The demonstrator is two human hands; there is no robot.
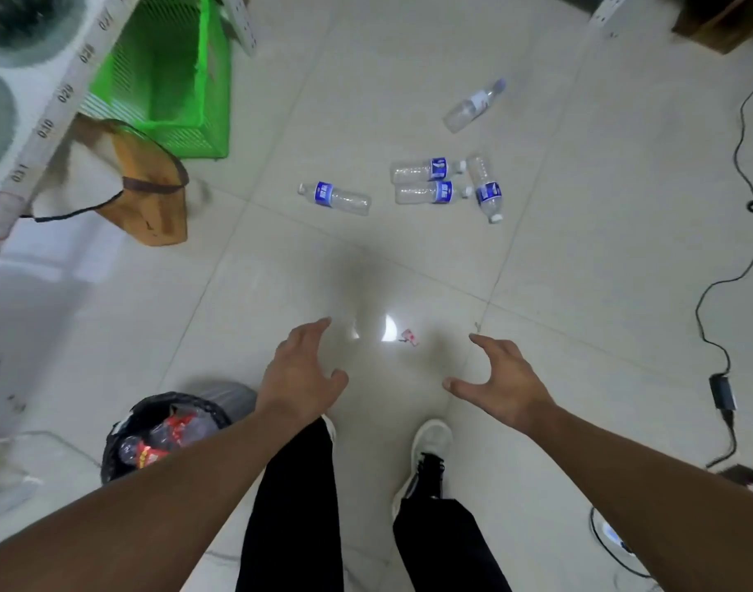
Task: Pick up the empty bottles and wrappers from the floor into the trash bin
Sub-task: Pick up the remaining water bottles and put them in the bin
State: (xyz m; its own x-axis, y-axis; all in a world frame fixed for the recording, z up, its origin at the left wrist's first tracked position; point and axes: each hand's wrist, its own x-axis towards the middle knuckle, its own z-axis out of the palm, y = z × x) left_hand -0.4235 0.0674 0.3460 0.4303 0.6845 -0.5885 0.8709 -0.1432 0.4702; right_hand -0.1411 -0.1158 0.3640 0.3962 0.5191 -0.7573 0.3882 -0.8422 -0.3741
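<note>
Several clear empty bottles lie on the tiled floor ahead: one with a blue label (335, 198) on the left, a cluster of three (445, 181) in the middle, and one with a white label (473, 106) farther back. A small pink wrapper scrap (409, 337) lies between my hands. My left hand (303, 371) and my right hand (503, 380) hover open above the floor, fingers spread, holding nothing. The black-lined trash bin (122, 429) stands at lower left beside my left forearm, with bottles and red wrappers inside.
A green plastic basket (214, 104) and a brown bag (152, 198) sit at upper left beside a white shelf frame (45, 126). Black cables and a power adapter (723, 390) run along the right. My legs and a white shoe (430, 442) are below.
</note>
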